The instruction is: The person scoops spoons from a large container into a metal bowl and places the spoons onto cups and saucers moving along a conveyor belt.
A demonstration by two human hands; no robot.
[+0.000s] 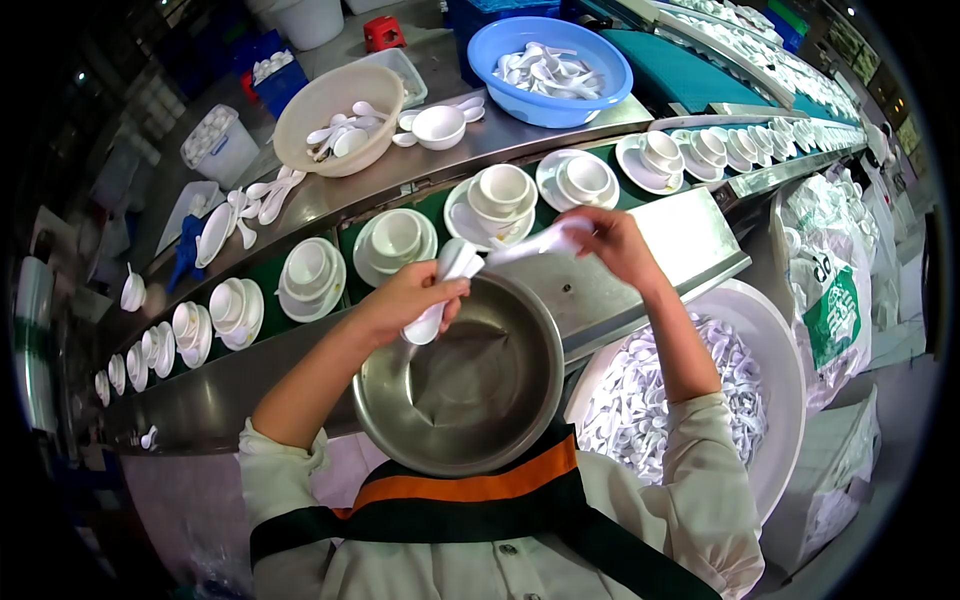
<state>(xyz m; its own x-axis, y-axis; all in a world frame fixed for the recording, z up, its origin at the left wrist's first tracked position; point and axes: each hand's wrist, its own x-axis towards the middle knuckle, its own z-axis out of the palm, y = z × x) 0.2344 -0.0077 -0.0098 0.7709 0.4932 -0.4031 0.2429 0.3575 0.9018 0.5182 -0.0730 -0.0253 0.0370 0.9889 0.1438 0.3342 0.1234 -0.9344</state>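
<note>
My left hand (405, 305) is closed around a few white soup spoons (428, 322), above the left rim of a steel basin (470, 375). To its right, my right hand (605, 245) pinches a white spoon (535, 245), smeared by motion, that points towards the left hand. The basin rests against my front and looks bare inside. Just beyond both hands, stacked white bowls and plates (490, 205) stand on a green conveyor belt (437, 212). Further stacks of the same kind run along the belt to both sides.
A large white tub (790, 440) full of spoons stands at my right, beside a plastic sack (835, 290). Across the belt, a steel counter (400, 175) bears a cream basin (290, 135) and a blue basin (480, 65), both with spoons, and a small bowl (438, 128).
</note>
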